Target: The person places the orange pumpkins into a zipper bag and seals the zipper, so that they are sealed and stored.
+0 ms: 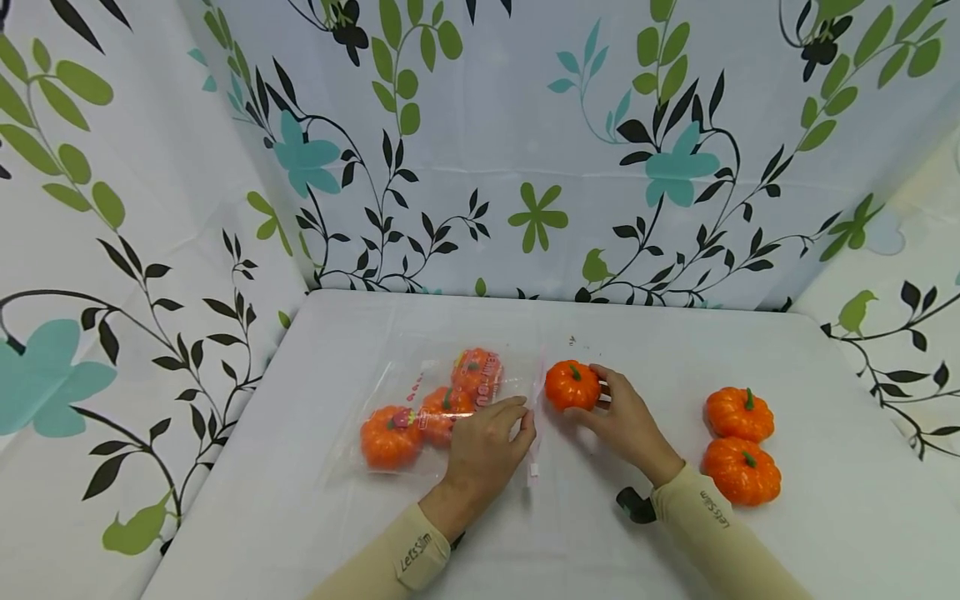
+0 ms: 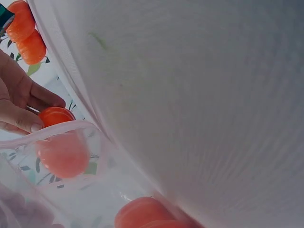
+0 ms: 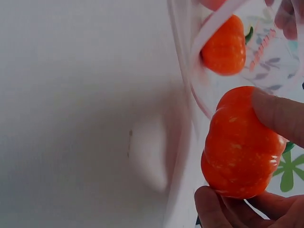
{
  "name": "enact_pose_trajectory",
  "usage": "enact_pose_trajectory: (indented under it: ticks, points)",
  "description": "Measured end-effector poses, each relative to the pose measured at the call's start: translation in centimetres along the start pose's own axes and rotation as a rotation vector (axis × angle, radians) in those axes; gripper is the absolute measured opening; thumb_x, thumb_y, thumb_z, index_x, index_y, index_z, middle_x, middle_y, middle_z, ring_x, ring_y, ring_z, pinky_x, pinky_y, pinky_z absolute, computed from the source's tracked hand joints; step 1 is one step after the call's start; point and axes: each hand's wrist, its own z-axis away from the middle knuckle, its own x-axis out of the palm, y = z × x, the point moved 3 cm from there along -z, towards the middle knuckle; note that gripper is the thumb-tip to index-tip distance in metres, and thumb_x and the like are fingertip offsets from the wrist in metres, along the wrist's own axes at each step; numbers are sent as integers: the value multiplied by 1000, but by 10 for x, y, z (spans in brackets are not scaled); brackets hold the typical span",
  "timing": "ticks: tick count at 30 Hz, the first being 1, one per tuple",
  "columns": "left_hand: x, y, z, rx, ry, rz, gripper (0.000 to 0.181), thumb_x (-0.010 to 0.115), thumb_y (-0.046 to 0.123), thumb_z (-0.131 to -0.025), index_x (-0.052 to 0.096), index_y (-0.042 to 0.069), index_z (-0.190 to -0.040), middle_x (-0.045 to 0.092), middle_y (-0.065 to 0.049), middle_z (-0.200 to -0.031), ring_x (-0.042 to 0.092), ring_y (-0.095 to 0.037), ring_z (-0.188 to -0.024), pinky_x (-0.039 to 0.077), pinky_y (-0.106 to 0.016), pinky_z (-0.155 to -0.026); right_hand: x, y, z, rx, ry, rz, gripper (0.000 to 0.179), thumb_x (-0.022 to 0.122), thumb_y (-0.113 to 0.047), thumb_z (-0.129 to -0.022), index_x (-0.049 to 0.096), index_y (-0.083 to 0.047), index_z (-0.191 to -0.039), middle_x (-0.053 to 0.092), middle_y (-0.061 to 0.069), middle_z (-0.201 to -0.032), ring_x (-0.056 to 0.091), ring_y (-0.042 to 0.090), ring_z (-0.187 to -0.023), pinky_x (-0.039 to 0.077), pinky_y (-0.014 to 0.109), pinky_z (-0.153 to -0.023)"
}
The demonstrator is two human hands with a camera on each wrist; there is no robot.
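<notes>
A clear zip bag (image 1: 408, 367) with pink print and a pink-edged mouth lies on the table with three small orange toy pumpkins (image 1: 390, 440) inside. My left hand (image 1: 487, 442) pinches the upper layer of the bag at its mouth, and the right wrist view shows that mouth standing apart. In my right hand (image 1: 633, 429) is another orange pumpkin (image 3: 244, 147) with a green stem, gripped between thumb and fingers. This pumpkin is right at the bag's mouth; in the left wrist view part of it shows through the clear film.
Two more orange pumpkins (image 1: 741, 471) sit together on the right side of the white table (image 1: 600, 550). A white slider (image 1: 533, 471) is at the near end of the bag's zip. Leaf-patterned curtains (image 1: 480, 150) hang behind and at both sides.
</notes>
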Motion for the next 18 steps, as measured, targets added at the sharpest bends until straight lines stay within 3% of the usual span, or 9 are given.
enact_pose_trajectory:
  ticks: [18]
  points:
    - [-3,3,-4,-16,12,12,11,83,7,-79,79,2,-89,77,-9,-92,76,-20,-84,60,-30,-74,44,-16,-3,-123,-22,3,83,85,-25,-83,43,2,-148,51,20,-142,61,36,-117,51,47,-100]
